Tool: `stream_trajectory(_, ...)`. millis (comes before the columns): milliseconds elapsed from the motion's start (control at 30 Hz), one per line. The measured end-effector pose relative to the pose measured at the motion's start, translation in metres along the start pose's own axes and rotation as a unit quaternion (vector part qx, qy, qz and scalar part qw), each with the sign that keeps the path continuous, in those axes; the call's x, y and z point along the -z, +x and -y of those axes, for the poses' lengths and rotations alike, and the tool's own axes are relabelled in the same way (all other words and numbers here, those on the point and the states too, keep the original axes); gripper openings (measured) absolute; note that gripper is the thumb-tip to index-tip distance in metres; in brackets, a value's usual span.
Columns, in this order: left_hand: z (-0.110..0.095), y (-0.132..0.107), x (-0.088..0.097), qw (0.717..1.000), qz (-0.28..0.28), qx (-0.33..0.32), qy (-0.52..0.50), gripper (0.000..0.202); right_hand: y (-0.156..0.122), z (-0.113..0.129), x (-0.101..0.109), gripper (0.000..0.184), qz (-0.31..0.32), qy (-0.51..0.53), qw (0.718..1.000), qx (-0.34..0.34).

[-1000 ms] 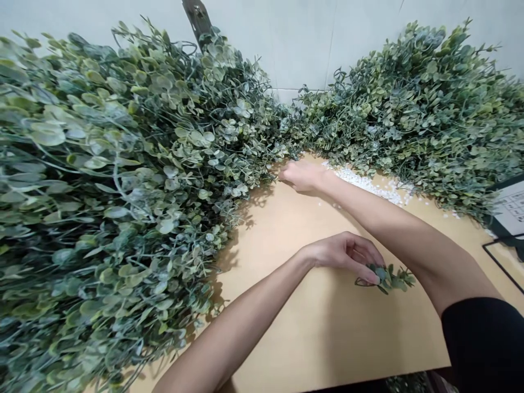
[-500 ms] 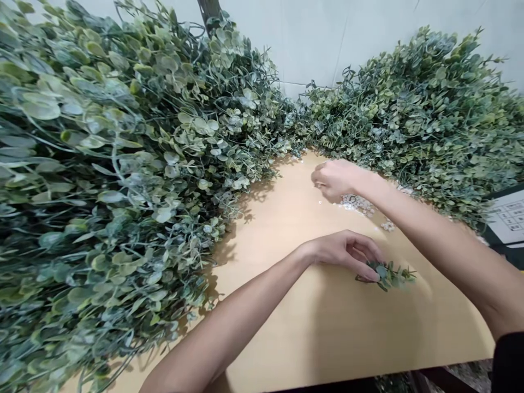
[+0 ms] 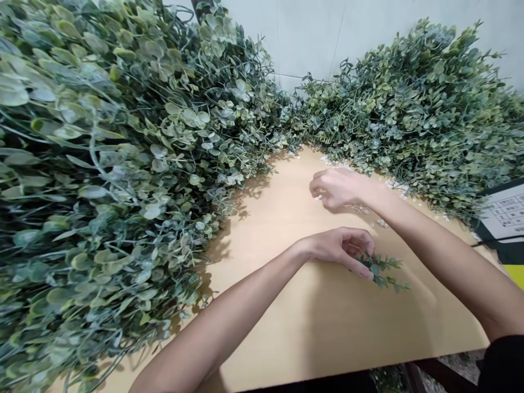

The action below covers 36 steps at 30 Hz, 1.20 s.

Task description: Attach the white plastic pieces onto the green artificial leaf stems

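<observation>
My left hand point(image 3: 341, 248) is curled around a short sprig of green artificial leaves point(image 3: 382, 270), whose leafy tips stick out to the right past the thumb, low over the table. Farther back, my right hand point(image 3: 333, 187) has its fingers bent and drawn together just above the tabletop. A small white piece point(image 3: 318, 197) shows at its fingertips; I cannot tell whether it is gripped or lies on the table. Many small white pieces point(image 3: 361, 209) lie scattered beneath and behind this hand, partly hidden by it.
Leafy artificial greenery point(image 3: 135, 164) is heaped high along the left of the wooden table point(image 3: 266, 327). Another heap point(image 3: 413, 109) stands at the back right, with more white pieces point(image 3: 399, 187) along its foot. A dark board with a printed sheet point(image 3: 505, 215) is at the right edge.
The camera view has shifted slightly. My right hand has come a little lower, towards me, covering more of the white pieces. In my left hand, the sprig has turned somewhat.
</observation>
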<state>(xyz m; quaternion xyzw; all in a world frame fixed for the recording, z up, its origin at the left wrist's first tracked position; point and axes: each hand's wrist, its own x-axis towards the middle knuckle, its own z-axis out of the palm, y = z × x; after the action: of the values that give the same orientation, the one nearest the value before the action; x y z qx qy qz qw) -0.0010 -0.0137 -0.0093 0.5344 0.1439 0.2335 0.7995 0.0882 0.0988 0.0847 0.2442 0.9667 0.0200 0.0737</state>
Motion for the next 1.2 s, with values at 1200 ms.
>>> stream_trajectory(1200, 0.003, 0.009, -0.006, 0.920, -0.353, -0.138, -0.102, 0.054, -0.131, -0.003, -0.108, 0.018, -0.461, 0.220, 0.826, -0.240)
